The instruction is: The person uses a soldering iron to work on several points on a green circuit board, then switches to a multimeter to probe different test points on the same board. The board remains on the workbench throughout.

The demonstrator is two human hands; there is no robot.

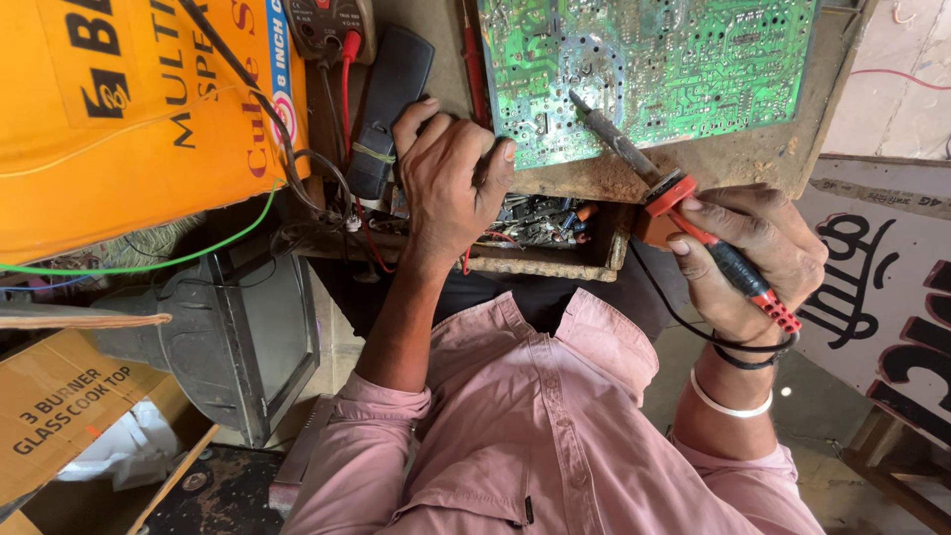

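Soldering iron (693, 223) gripped in right hand (758, 258), tip on green circuit board (654, 59) cut off above, left hand (451, 178) clenched at board edge.

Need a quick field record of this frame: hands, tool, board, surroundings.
view: head camera, looking down at a workbench
left hand: rests at the near left corner of the green circuit board, fingers curled at its edge
right hand: grips the soldering iron by its red and black handle
iron tip: lies on the board's solder side
board: flat on the brown bench top
below board: open tray of small parts
left of board: multimeter with red lead, orange carton
clothing: pink shirt, white bangle on the right wrist
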